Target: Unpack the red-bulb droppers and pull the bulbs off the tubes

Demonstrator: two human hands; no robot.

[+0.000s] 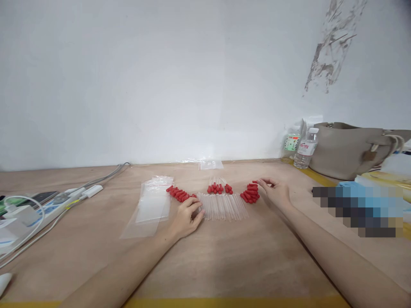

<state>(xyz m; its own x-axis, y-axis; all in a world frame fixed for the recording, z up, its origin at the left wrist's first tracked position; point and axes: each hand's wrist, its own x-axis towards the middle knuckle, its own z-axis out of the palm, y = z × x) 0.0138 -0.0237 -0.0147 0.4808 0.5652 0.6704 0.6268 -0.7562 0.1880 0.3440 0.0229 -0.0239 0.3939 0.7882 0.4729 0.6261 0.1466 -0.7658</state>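
My left hand (188,217) rests at the left end of a row of clear, thin dropper tubes (223,207), its thumb and forefinger closed on the end tube, whose held part is mostly hidden. Between the fingertips of my right hand (274,191) is a red rubber bulb (254,182), just above the right pile of red bulbs (250,195). Another line of red bulbs (180,194) runs up to the knuckles of my left hand. Behind the row lie several tubes with red bulbs (219,188) on their near ends.
Clear plastic bags (154,203) lie left of the tubes, and a small bag (211,164) lies by the wall. A power strip (51,211) with cables is at far left. Two bottles (306,147), a grey handbag (343,149) and a blurred blue item (369,199) stand at right.
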